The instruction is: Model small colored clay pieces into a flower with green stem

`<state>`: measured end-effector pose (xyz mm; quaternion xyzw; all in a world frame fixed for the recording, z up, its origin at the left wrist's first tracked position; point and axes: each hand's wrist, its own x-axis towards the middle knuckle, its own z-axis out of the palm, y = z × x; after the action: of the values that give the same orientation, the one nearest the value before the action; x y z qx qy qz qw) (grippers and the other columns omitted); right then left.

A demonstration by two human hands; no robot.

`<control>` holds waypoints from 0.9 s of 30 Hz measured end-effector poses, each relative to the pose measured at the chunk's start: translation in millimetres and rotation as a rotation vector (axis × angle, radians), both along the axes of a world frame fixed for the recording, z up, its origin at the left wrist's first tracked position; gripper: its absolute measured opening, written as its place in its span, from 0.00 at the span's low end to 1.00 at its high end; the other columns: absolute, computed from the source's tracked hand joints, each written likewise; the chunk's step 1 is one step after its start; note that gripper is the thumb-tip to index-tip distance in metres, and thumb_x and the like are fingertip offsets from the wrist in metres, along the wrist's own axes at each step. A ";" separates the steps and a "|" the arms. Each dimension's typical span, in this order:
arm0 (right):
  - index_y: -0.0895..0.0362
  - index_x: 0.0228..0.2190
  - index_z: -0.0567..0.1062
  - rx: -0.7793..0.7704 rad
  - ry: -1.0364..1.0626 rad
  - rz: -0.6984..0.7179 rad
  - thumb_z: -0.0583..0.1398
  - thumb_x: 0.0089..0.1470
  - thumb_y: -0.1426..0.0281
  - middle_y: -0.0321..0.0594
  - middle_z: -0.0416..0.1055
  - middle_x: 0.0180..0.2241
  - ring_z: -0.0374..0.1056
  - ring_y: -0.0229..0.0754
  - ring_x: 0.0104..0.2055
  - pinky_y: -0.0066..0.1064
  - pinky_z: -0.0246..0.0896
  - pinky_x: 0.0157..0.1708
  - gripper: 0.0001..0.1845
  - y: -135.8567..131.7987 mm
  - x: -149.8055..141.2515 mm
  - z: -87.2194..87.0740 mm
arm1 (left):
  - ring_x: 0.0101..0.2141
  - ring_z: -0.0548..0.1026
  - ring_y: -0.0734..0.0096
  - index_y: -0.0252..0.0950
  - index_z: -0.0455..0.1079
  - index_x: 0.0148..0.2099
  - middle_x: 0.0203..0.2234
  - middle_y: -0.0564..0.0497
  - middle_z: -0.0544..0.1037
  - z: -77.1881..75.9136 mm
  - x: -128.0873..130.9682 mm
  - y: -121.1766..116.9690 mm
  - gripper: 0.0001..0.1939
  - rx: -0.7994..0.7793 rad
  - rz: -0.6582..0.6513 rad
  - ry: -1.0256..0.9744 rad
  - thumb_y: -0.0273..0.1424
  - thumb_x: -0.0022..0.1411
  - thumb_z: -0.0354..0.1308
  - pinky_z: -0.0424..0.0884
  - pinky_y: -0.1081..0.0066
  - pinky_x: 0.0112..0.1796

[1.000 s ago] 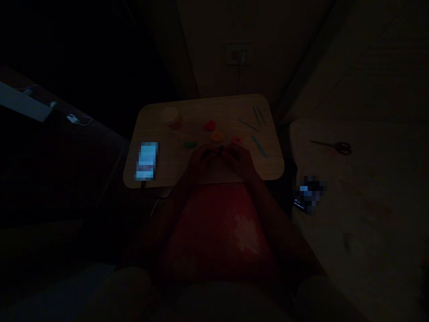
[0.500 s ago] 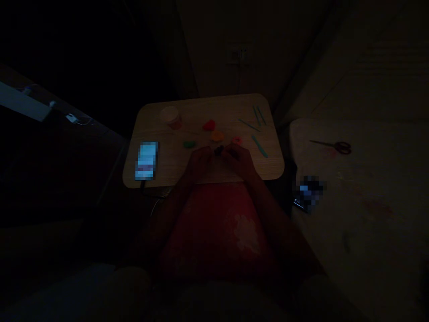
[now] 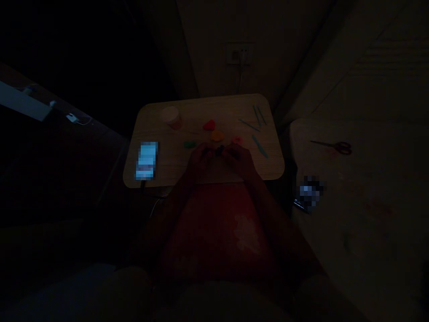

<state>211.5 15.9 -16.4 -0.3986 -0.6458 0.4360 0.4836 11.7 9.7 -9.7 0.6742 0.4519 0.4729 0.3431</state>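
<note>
Very dark frame. Left hand and right hand meet at the near edge of the small table, fingertips pinching one small dark lump between them; both look closed on it, grip detail unclear. Just beyond the hands lie shaped clay bits: orange piece, red piece, pink ring, green piece toward the left. Teal tools sit untouched past the right hand. Judging by this, several pieces look done, the dark one still being worked.
</note>
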 end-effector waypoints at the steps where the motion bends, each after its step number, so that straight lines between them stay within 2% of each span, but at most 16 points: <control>1: 0.53 0.33 0.78 -0.006 -0.001 0.000 0.64 0.61 0.57 0.36 0.76 0.30 0.68 0.40 0.31 0.32 0.61 0.33 0.13 0.0 0.0 -0.5 | 0.42 0.78 0.63 0.38 0.73 0.43 0.38 0.47 0.80 0.4 0.4 0.0 0.16 -0.002 0.003 0.008 0.46 0.71 0.57 0.73 0.63 0.47; 5: 0.54 0.33 0.78 -0.020 0.004 -0.014 0.64 0.60 0.54 0.37 0.76 0.29 0.67 0.40 0.31 0.32 0.61 0.33 0.16 -0.3 -0.6 -1.0 | 0.40 0.77 0.64 0.38 0.73 0.41 0.37 0.48 0.80 1.2 1.6 0.0 0.18 -0.023 0.018 0.063 0.48 0.70 0.57 0.72 0.65 0.44; 10: 0.54 0.32 0.78 -0.023 0.003 -0.015 0.65 0.60 0.56 0.37 0.75 0.29 0.67 0.39 0.30 0.32 0.60 0.32 0.14 -0.6 -0.9 1.0 | 0.32 0.70 0.68 0.38 0.71 0.37 0.29 0.52 0.74 4.3 2.3 -2.0 0.20 -0.040 0.018 0.085 0.50 0.70 0.57 0.67 0.69 0.35; 16: 0.54 0.33 0.78 -0.027 0.002 -0.010 0.64 0.60 0.56 0.37 0.76 0.30 0.68 0.39 0.31 0.32 0.62 0.34 0.14 -0.2 -1.2 0.5 | 0.25 0.62 0.72 0.37 0.63 0.27 0.21 0.54 0.65 4.3 1.6 -5.6 0.30 -0.057 -0.050 0.052 0.55 0.73 0.48 0.59 0.68 0.28; 19: 0.54 0.33 0.78 -0.021 0.005 -0.007 0.64 0.60 0.55 0.38 0.77 0.31 0.69 0.40 0.33 0.33 0.62 0.35 0.15 0.0 -1.0 -0.1 | 0.22 0.57 0.73 0.38 0.59 0.25 0.18 0.55 0.60 2.3 1.4 -5.7 0.33 -0.103 -0.056 0.032 0.58 0.73 0.47 0.54 0.67 0.26; 21: 0.54 0.33 0.78 -0.015 0.002 -0.009 0.64 0.60 0.56 0.38 0.77 0.31 0.69 0.40 0.32 0.33 0.62 0.34 0.14 0.0 -0.8 -0.3 | 0.23 0.58 0.73 0.38 0.60 0.26 0.19 0.55 0.61 1.3 1.7 -4.4 0.33 -0.087 -0.032 0.011 0.59 0.72 0.49 0.56 0.67 0.26; 24: 0.54 0.33 0.78 -0.020 0.004 -0.010 0.65 0.60 0.58 0.38 0.76 0.30 0.68 0.40 0.31 0.33 0.61 0.33 0.13 0.1 -0.7 -0.9 | 0.28 0.64 0.71 0.38 0.64 0.31 0.25 0.54 0.66 0.0 1.8 -1.3 0.29 -0.005 0.011 -0.004 0.59 0.69 0.55 0.63 0.68 0.31; 27: 0.54 0.33 0.78 -0.020 0.020 -0.004 0.64 0.60 0.58 0.37 0.77 0.30 0.68 0.39 0.31 0.33 0.61 0.33 0.12 0.3 -1.0 -1.7 | 0.33 0.70 0.68 0.39 0.69 0.37 0.30 0.51 0.72 -1.9 0.8 0.9 0.25 0.008 0.013 0.005 0.57 0.68 0.57 0.69 0.67 0.37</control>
<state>210.4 16.2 -18.1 -0.4004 -0.6356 0.4453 0.4872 12.5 10.7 -11.7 0.6738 0.4553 0.4750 0.3362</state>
